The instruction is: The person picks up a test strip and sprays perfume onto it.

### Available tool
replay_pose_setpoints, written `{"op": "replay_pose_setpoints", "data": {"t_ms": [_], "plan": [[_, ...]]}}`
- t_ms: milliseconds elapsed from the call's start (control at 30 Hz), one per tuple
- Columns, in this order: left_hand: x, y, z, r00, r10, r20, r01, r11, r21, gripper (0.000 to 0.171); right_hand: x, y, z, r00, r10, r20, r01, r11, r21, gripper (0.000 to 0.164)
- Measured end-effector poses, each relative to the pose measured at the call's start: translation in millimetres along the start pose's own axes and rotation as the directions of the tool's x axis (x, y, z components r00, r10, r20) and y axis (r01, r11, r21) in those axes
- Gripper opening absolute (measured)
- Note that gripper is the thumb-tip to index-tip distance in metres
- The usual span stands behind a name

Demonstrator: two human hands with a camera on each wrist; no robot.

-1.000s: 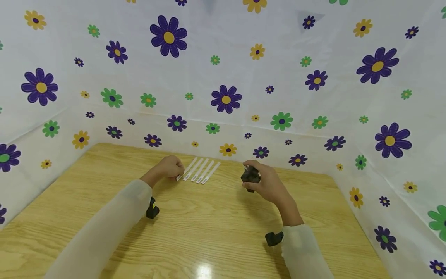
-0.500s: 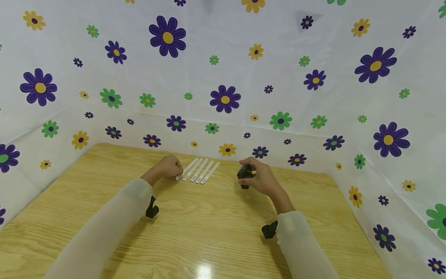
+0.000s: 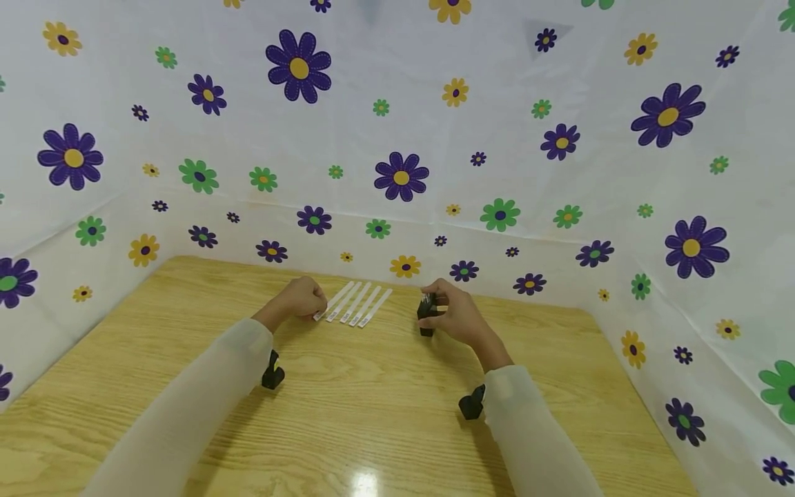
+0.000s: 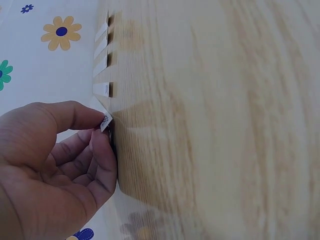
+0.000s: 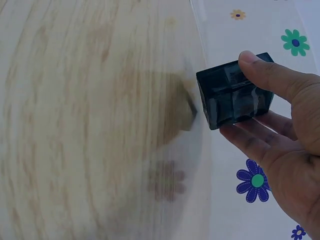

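Observation:
My left hand (image 3: 301,298) is at the back of the table, pinching the labelled near end of a thin white strip (image 4: 106,121) between thumb and finger. Several more white strips (image 3: 354,304) lie side by side just right of it, slanted, with small printed labels on their near ends. Over the table to the right of them, my right hand (image 3: 456,314) grips a dark, glossy, angular glass-like block (image 5: 232,100). The thumb lies on one side and the fingers on the opposite side. Whether the block touches the table I cannot tell.
The wooden table (image 3: 348,407) meets a white cloth backdrop (image 3: 348,131) with printed flowers at its back edge. Cloth also hangs at the left and right sides. Black wrist cameras, left (image 3: 272,373) and right (image 3: 472,404), sit at the sleeves.
My right hand has moved left toward the strips, carrying the dark block, which has turned slightly. The left hand has stayed at its strip.

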State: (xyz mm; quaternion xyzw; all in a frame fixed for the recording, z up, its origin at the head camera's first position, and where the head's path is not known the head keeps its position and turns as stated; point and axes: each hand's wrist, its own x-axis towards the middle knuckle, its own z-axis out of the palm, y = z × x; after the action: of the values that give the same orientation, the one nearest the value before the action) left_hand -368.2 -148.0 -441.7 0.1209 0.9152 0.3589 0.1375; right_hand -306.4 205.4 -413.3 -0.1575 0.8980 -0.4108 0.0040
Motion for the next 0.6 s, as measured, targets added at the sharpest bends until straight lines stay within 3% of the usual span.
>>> {"op": "replay_pose_setpoints", "data": {"t_ms": [600], "plan": [[-0.2,-0.1,2.1,1.000,-0.017,-0.026,0.017,1.000,-0.027,0.025,-3.0,7.5,2.9,0.999,0.033,-0.015,-0.032,0.996,0.079,0.051]]}}
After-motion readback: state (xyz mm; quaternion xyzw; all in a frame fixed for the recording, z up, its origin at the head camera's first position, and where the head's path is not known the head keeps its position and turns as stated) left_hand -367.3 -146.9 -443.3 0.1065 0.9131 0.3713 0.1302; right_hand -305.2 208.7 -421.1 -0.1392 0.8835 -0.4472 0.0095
